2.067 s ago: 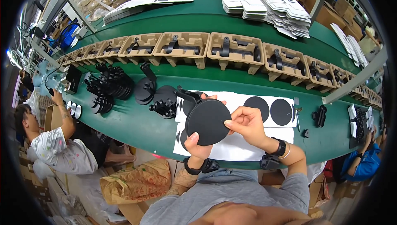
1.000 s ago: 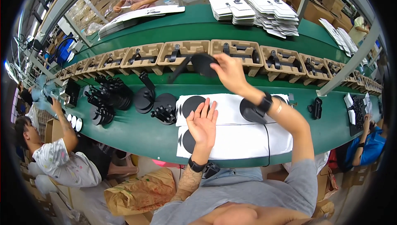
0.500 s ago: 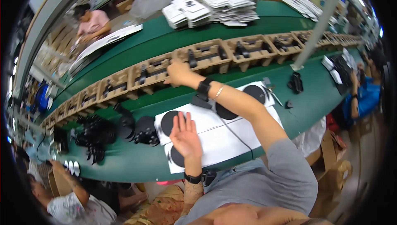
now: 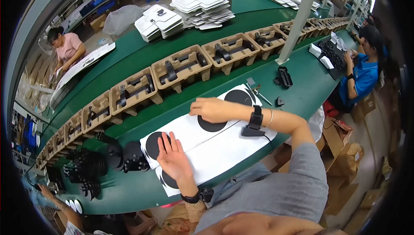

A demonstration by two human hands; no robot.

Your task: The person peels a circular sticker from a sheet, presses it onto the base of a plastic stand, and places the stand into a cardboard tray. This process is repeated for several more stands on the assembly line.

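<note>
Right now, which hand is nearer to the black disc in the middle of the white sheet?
Right. The right hand rests on the middle black disc, covering its top edge; the left hand lies flat farther left by another disc.

Cardboard trays in row on green belt; stacked white leaflets behind; black stands at left.

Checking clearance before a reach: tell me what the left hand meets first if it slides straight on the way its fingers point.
Probably the black disc: the left hand lies flat on the white sheet, fingertips already at the disc's edge, though overlap is hard to judge.
</note>
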